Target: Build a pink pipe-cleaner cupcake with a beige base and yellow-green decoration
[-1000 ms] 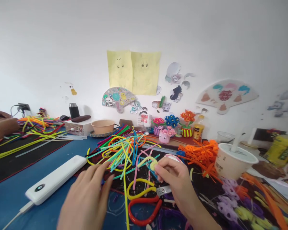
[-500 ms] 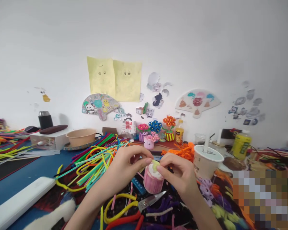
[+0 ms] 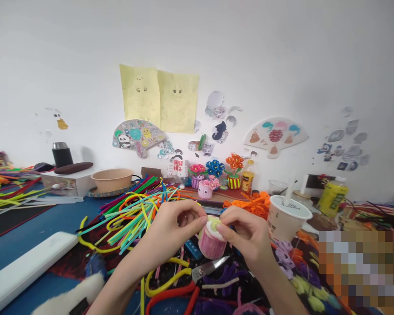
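Observation:
Between my hands stands a small pink ribbed pot (image 3: 212,246) with a white top (image 3: 210,226), looking like a cupcake. A pale yellow-green piece (image 3: 214,223) sits over the white top. My right hand (image 3: 246,229) is closed, with thumb and forefinger pinched on that piece. My left hand (image 3: 180,221) is closed too, its thumb and fingertips together at the pot's left upper edge; what lies between them is hidden. Scissors (image 3: 200,272) with red and yellow handles lie open-bladed just below the pot. A blue box-like item (image 3: 193,250) is partly hidden behind my left wrist.
Pipe cleaners (image 3: 131,218) are heaped at left, orange ones (image 3: 249,203) behind my right hand. A lidded paper cup (image 3: 287,221) with a straw stands at right. Finished flower pots (image 3: 205,191) line the wall. A long white object (image 3: 29,271) lies at left.
The view has shifted slightly. The pot now leans or sits a little differently under my fingers, and both hands stay pinched around its top.

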### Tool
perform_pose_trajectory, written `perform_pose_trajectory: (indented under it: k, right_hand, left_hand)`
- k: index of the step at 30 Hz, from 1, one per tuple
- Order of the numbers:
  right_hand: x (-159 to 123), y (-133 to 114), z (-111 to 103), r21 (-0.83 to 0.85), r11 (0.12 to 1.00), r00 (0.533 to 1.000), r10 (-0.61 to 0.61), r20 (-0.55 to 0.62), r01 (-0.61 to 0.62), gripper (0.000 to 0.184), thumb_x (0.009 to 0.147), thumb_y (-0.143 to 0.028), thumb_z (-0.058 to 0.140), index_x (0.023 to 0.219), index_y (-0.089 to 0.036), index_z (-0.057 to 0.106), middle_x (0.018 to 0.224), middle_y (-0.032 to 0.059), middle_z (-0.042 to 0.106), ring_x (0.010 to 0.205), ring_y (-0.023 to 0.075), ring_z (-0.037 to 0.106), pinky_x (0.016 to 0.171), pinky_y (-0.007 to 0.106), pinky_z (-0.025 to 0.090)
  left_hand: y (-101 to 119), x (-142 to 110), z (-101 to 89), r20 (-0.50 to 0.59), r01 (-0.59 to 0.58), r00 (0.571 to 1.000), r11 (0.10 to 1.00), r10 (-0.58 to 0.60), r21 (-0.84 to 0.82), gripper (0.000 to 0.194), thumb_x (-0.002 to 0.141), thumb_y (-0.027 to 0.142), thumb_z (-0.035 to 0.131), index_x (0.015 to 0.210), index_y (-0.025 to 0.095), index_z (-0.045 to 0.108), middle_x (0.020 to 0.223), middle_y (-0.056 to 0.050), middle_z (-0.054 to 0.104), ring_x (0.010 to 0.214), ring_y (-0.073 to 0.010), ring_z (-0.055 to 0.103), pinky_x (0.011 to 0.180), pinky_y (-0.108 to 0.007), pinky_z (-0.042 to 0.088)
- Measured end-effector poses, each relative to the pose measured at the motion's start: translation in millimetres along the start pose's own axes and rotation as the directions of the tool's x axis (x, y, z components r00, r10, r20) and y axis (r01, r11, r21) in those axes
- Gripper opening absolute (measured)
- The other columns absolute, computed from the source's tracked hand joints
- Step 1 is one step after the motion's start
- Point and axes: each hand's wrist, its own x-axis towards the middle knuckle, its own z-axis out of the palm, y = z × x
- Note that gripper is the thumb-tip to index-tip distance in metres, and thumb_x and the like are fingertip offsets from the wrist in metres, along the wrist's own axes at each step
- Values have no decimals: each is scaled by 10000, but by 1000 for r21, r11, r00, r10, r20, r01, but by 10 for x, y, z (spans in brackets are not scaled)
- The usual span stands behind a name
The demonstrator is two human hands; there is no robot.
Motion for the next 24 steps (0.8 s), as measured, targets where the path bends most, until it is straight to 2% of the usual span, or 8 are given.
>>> perform_pose_trajectory:
  k: [8,14,24]
  right_hand:
    - [6,21,24,12,998,998,-55,-24,56,101,817,-166,729,736,-225,732,687,-14,675,658,136,592,614,232,451]
    - [4,21,22,26,999,999,-45,-3,45,108,818,-156,733,738,-228,738,700,-14,678,658,132,590,597,231,437]
    - [-19,49,42,137,991,999,10,-52,-2,88,824,-192,739,741,-221,742,693,-18,654,670,124,579,621,215,458]
  left_hand:
    - [14,-13,42,-30,23,999,992,-27,-120,223,843,336,631,768,132,678,643,6,593,608,-121,498,554,-227,348]
    - [7,-15,47,-79,13,997,993,-23,-117,216,834,335,636,777,132,684,638,5,601,602,-123,501,555,-230,361]
    - [66,-14,53,-54,44,997,990,-52,-138,254,814,369,637,743,131,691,655,-17,620,613,-136,504,559,-242,357]
